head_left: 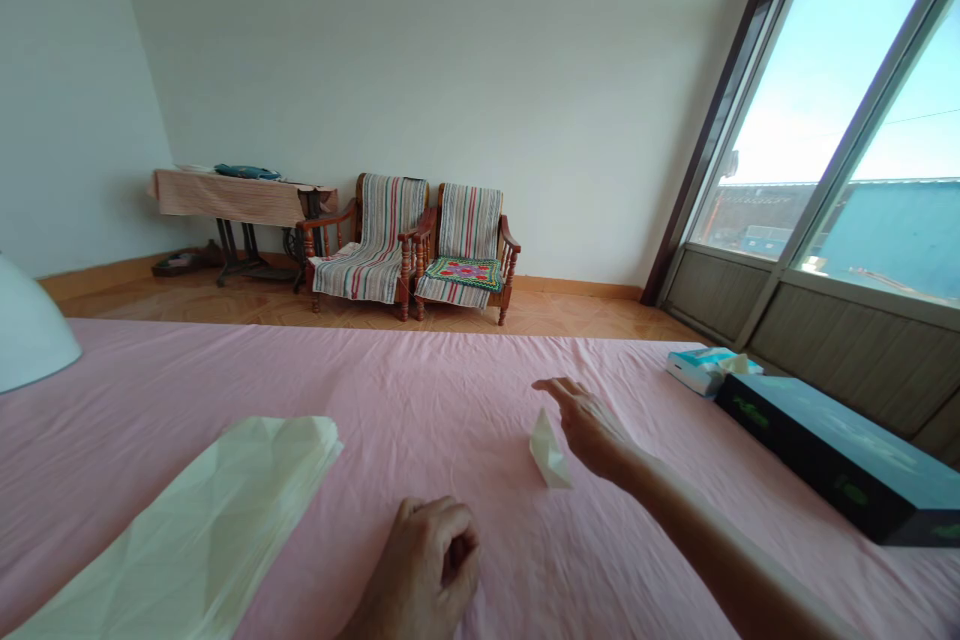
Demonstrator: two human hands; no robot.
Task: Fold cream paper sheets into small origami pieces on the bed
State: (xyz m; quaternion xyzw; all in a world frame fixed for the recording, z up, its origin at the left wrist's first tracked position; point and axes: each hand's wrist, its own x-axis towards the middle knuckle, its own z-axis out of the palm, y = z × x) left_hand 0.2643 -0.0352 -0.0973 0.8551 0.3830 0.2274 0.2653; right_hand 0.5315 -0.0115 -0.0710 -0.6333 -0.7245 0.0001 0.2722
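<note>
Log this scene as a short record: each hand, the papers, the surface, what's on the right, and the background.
Left hand: loosely curled, low over the pink cloth; nothing visible in it
Right hand: fingers extended, beside the folded paper; whether they touch is unclear
Folded paper: small, pale, pointed at the top
Paper stack: pale, creased, left of the left hand
Surface: pink cloth, wrinkled
Right side: black box, tissue pack by its far end
Background: two wooden chairs with striped covers, by a wall
</note>
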